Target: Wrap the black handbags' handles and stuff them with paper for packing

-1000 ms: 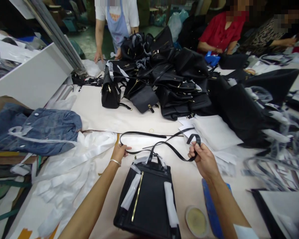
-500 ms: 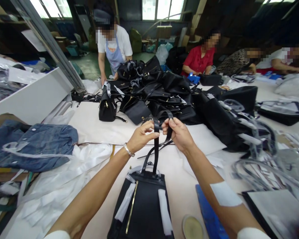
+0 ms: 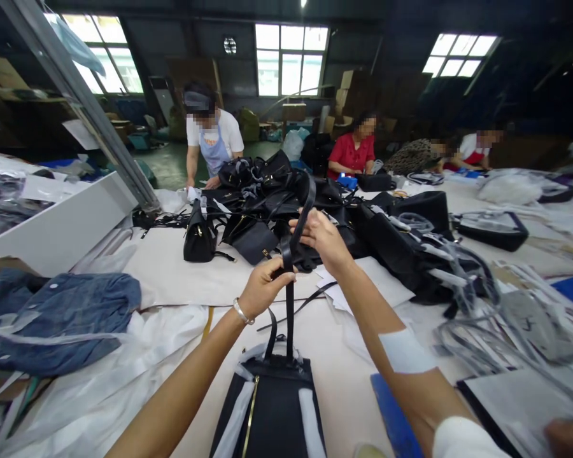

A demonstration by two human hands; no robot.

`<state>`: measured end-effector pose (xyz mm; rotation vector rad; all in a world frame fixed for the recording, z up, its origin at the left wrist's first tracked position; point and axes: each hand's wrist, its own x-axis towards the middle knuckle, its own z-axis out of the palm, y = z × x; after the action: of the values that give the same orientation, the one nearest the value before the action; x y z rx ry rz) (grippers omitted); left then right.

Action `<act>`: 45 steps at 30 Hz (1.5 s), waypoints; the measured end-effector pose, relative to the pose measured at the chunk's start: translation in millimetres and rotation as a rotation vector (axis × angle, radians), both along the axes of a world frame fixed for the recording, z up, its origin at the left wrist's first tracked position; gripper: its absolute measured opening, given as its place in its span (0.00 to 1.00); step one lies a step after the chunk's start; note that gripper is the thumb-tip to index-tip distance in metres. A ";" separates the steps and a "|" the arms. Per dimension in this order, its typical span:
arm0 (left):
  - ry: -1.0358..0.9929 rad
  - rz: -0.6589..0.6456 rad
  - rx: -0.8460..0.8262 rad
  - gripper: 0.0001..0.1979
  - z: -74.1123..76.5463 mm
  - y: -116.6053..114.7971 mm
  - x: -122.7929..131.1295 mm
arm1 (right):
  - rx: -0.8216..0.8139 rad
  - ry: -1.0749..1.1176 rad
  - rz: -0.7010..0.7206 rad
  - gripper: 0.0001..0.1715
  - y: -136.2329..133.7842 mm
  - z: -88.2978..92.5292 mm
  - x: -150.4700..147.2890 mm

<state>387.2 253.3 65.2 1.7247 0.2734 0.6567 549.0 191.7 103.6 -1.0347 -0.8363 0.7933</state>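
Observation:
A black backpack (image 3: 277, 407) with a gold zipper and white-wrapped straps lies on the table in front of me. From its top a long black strap (image 3: 290, 312) rises to my hands. My left hand (image 3: 267, 286), wearing a silver bracelet, pinches this strap between thumb and fingers. Above and to the right, my right hand (image 3: 321, 238) has its fingers around the strap's upper part, which arches up over the hand. How tightly the right fingers grip is partly hidden. A thinner black strap slants across the table behind.
Black bags (image 3: 262, 222) are heaped beyond my hands. A denim piece (image 3: 57, 318) and white sheeting lie left, beside a white panel (image 3: 62, 219) and metal post. Blue material (image 3: 394, 410) and clear-wrapped straps are at right. Several co-workers sit or stand across the table.
The strap loop between my hands has been drawn into a taller arch. My left hand is lower on the strap, and the right hand has changed its hold. The view has tilted up.

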 end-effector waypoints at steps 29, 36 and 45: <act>-0.167 0.217 -0.464 0.07 -4.5 -60.5 -245.6 | -0.618 -1.453 0.403 0.11 -21.6 -120.9 -99.7; -0.326 0.867 -1.096 0.07 -156.9 -89.8 -327.4 | -0.659 -1.671 0.469 0.17 -31.2 -145.2 -170.9; -0.155 1.235 -1.001 0.11 -213.3 -145.7 -333.6 | -0.078 -1.547 0.832 0.23 -124.3 -156.3 -321.3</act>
<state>53.5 107.6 -148.0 0.3846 1.3424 1.2193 227.7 67.4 -52.8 -1.2993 -2.6836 0.5636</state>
